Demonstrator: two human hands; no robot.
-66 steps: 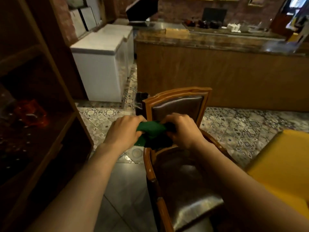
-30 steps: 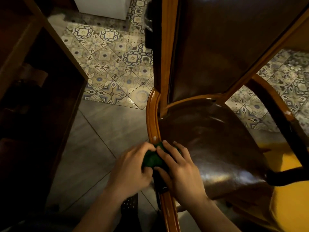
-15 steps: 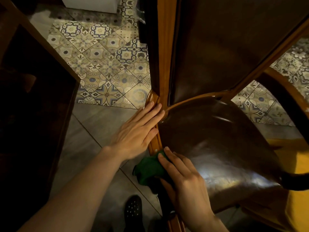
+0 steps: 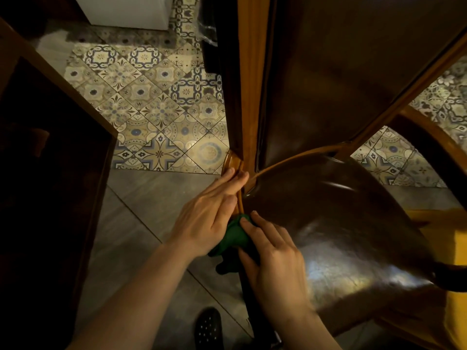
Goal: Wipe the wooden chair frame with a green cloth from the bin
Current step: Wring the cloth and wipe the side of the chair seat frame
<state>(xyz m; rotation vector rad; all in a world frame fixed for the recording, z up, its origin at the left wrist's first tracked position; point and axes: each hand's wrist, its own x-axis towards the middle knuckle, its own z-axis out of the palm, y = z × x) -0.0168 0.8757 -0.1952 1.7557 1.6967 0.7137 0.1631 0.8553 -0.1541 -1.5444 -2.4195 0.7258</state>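
The wooden chair frame (image 4: 249,97) fills the middle of the head view, with its upright back post meeting the curved left seat rail beside the dark leather seat (image 4: 341,236). A green cloth (image 4: 233,237) is bunched on that left rail. My right hand (image 4: 274,258) presses the cloth against the rail with its fingers laid over it. My left hand (image 4: 209,215) lies flat along the rail just ahead of the cloth, fingertips at the foot of the back post, holding nothing. The cloth's lower end hangs off the rail's outer side.
A dark wooden shelf unit (image 4: 63,152) stands close on the left. Patterned floor tiles (image 4: 151,109) lie beyond, with a white cabinet (image 4: 131,11) at the top. A yellow surface (image 4: 449,248) sits at the right edge. My black shoe (image 4: 209,329) is below.
The view dropped from above the chair back to the seat rail. My left hand let go of the cloth and stretched flat along the rail; my right hand slid the cloth up toward it.
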